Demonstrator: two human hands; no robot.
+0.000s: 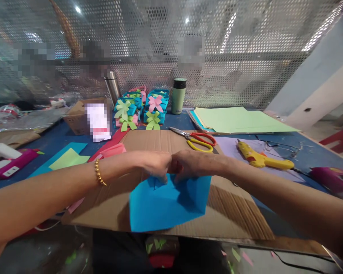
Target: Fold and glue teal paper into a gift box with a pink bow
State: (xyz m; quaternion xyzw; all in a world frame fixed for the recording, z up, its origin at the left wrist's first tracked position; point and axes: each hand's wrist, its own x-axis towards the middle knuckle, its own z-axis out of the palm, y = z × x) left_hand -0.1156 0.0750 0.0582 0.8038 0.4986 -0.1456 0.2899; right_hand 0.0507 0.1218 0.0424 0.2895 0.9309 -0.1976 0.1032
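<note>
A sheet of blue paper (168,207), bent up at its right side, is on the cardboard in front of me. My left hand (158,164) grips its far edge, fingers curled down over it. Close beside it, almost touching, my right hand (188,164) pinches the same edge. Fingertips of both hands are partly hidden behind knuckles and paper. Just beyond my right hand are scissors (196,140) with red and yellow handles. Pink paper pieces (113,150) lie past my left forearm.
Corrugated cardboard (108,213) covers the blue table. Small paper baskets with bows (153,110) stand at the back beside a green tumbler (178,96) and a steel flask (112,86). At right are a yellow glue gun (262,158) and stacked paper sheets (237,120); at left, a cardboard box (74,116).
</note>
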